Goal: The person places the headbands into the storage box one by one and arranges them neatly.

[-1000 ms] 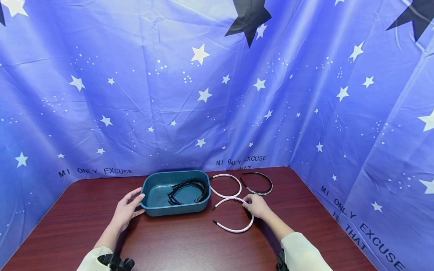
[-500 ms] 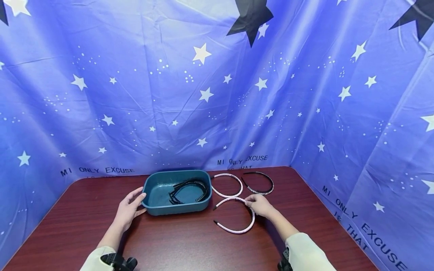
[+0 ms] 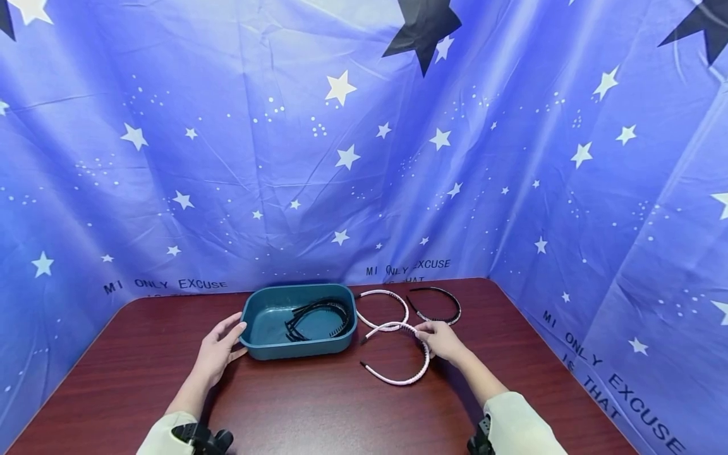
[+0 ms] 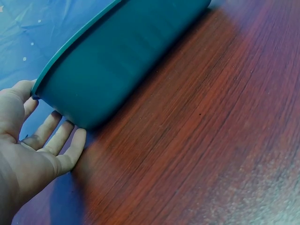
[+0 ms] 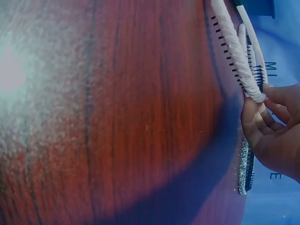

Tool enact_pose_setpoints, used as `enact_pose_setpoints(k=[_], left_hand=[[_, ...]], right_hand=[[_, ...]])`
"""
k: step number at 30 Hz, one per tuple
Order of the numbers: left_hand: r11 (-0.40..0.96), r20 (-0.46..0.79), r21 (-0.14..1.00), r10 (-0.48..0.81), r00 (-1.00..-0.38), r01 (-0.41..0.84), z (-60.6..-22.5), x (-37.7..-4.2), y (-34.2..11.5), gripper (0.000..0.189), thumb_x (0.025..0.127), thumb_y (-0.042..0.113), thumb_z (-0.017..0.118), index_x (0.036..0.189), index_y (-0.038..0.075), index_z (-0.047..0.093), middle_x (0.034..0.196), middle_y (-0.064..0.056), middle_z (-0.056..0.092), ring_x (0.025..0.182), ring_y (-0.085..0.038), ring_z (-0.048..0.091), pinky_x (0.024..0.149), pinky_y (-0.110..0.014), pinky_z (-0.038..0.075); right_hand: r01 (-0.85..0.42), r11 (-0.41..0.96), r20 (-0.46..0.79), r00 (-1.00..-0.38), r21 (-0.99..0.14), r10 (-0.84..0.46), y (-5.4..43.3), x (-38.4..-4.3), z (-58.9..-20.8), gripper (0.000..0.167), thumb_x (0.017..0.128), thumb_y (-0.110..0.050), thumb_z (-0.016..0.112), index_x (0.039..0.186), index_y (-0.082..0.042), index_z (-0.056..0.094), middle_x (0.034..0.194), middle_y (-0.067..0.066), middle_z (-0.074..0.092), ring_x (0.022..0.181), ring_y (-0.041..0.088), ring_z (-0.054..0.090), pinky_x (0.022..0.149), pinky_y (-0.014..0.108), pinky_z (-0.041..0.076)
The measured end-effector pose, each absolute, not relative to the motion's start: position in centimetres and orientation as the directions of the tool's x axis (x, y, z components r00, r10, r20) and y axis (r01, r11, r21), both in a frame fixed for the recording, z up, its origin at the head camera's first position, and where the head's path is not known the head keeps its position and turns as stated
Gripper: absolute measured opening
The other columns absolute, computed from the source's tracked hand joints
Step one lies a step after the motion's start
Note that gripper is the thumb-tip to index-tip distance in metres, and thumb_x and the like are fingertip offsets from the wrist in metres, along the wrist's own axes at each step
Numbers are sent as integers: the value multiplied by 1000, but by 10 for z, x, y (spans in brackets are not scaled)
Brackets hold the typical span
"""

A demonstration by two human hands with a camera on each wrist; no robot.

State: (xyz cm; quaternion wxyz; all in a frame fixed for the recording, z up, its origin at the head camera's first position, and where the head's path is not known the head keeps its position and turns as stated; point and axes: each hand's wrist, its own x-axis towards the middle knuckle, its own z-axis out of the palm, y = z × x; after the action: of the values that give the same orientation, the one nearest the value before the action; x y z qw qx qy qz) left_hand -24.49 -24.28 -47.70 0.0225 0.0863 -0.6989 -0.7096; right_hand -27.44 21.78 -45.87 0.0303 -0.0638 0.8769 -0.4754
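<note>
A teal plastic basin [image 3: 296, 352] stands on the table, with several black headbands [image 3: 327, 306] lying in its right half. My left hand [image 3: 213, 354] holds the basin's left end; in the left wrist view the thumb is at the rim and the other fingers lie against the end wall. My right hand [image 3: 442, 341] pinches a white wrapped headband [image 3: 425, 366] with black comb teeth between thumb and fingers. In the right wrist view its band [image 5: 234, 51] rises at a tilt above the table, a shadow below it. Its open ends point left toward the basin.
A second white headband [image 3: 406, 309] lies right of the basin, partly overlapped by the held one. Behind the right hand lies a black headband with a glittery band [image 3: 457, 308]. The dark red wood table [image 3: 284, 404] meets a blue star-printed curtain [image 3: 307, 189] at the back and right.
The pinched white headband has risen off the table, its near side swinging up slightly as the right hand lifts. The left hand stays at the basin. The whole view shifts slightly.
</note>
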Motion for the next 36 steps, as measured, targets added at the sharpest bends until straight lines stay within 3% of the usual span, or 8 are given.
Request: enact_pose_setpoints(k=[7, 15, 24, 36], left_hand=[[-18, -87, 996, -157, -984, -85, -477, -244, -242, 63, 92, 41, 55, 144, 11, 33, 117, 7, 46, 94, 0, 58, 81, -26, 55], [3, -90, 996, -153, -984, -91, -475, -243, -242, 64, 93, 43, 54, 144, 12, 33, 134, -9, 39, 100, -5, 58, 84, -29, 55], [-15, -101, 995, -156, -983, -100, -478, -247, -242, 65, 92, 44, 56, 144, 13, 33, 132, -3, 40, 101, -5, 58, 84, -28, 55], [-13, -87, 996, -158, -984, -86, -477, -245, -241, 64, 93, 41, 54, 145, 11, 32, 134, -6, 37, 101, -7, 57, 83, -27, 55]], right_hand=[[-61, 487, -2, -992, -871, -128, 219, -276, -452, 25, 92, -3, 53, 109, 14, 59, 63, -1, 43, 50, 8, 46, 45, 27, 52], [-62, 471, 14, -995, -880, -103, 222, -279, -445, 26, 92, -3, 53, 110, 13, 59, 65, 3, 48, 50, 9, 49, 46, 27, 54], [-62, 443, 20, -995, -894, -100, 223, -283, -434, 30, 93, -4, 52, 114, 17, 55, 68, 7, 52, 53, 13, 54, 48, 28, 55], [-66, 447, 28, -996, -892, -90, 223, -288, -429, 28, 92, -3, 53, 112, 16, 56, 70, 10, 55, 53, 15, 57, 49, 28, 55]])
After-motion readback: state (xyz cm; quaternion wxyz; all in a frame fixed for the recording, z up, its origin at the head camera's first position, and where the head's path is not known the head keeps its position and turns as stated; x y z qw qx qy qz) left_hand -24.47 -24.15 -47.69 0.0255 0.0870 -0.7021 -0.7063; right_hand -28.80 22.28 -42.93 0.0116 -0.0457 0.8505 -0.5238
